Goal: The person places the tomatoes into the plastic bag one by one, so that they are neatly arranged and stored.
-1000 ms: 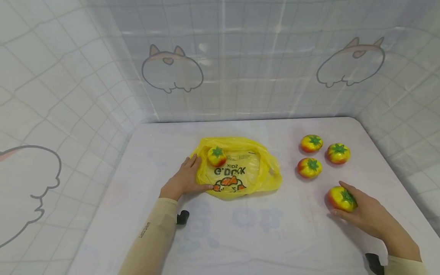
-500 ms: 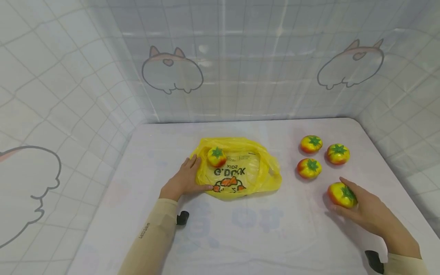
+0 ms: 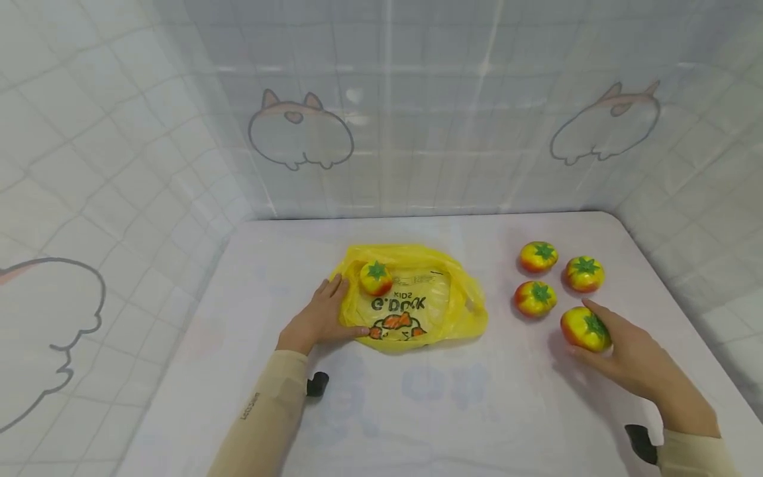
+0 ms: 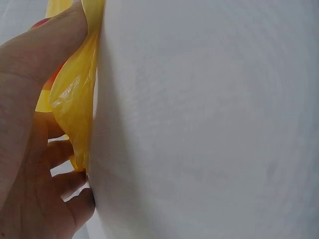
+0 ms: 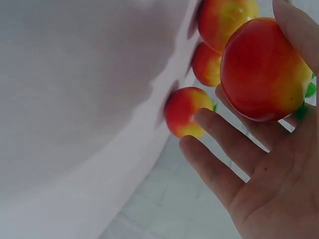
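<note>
My right hand [image 3: 638, 364] holds a red-and-yellow toy tomato [image 3: 583, 328] with a green star-shaped top between thumb and fingers. In the right wrist view this tomato [image 5: 264, 69] is off the table, and the lower fingers stretch out free of it. My left hand [image 3: 318, 318] rests spread at the left edge of a yellow plastic bag [image 3: 471, 311], its thumb on the near rim. Inside the bag's left side sits another toy tomato [image 3: 375, 277]. The left wrist view shows the bag's edge [image 4: 77, 94] between thumb and fingers.
Three more toy tomatoes, at the back [image 3: 538, 256], right [image 3: 584, 273] and front [image 3: 534, 299], stand beyond my right hand on the white-covered table [image 3: 453, 417]. Tiled-pattern curtains [image 3: 417, 132] close off the back and both sides.
My right hand has raised its toy tomato and moved it slightly left and away from me. The left hand and the bag stay in place. The head view has tilted up a little.
</note>
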Demonstrator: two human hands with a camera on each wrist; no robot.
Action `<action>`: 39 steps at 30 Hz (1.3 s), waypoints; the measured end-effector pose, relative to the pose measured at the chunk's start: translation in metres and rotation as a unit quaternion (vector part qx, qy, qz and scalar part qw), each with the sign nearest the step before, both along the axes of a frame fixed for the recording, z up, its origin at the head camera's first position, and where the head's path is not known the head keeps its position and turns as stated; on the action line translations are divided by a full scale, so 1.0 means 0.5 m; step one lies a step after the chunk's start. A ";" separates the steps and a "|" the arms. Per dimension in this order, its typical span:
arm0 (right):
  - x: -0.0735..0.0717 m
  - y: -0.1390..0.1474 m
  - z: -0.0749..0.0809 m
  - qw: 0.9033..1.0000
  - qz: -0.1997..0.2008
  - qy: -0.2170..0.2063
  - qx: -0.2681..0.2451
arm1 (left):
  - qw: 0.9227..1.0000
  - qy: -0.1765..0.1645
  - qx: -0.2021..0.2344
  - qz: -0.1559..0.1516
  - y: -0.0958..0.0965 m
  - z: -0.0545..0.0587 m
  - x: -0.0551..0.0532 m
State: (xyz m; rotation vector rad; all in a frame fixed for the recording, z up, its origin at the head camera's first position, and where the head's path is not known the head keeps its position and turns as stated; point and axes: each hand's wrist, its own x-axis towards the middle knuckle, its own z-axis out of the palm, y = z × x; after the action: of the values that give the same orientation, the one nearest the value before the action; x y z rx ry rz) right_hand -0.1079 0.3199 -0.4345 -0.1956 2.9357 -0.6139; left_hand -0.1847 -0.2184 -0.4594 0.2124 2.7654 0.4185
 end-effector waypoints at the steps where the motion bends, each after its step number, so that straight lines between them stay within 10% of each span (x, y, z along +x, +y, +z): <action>1: -0.002 0.000 0.004 1.000 0.001 0.004 0.002 | 1.000 0.002 0.000 0.000 0.000 0.000 0.000; 27: -0.062 -0.039 0.048 0.992 0.060 0.111 -0.002 | 1.000 -0.003 -0.010 -0.001 0.001 0.005 0.005; 39: -0.083 -0.071 0.067 0.997 0.048 0.051 0.017 | 1.000 -0.002 -0.011 -0.001 0.001 0.001 0.004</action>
State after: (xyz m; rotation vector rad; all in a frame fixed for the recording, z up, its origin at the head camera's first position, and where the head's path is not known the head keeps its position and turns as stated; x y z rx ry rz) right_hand -0.1495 0.2846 -0.4010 -0.3718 3.0109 -0.5560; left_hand -0.1829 -0.2178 -0.4587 0.2085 2.7646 0.3877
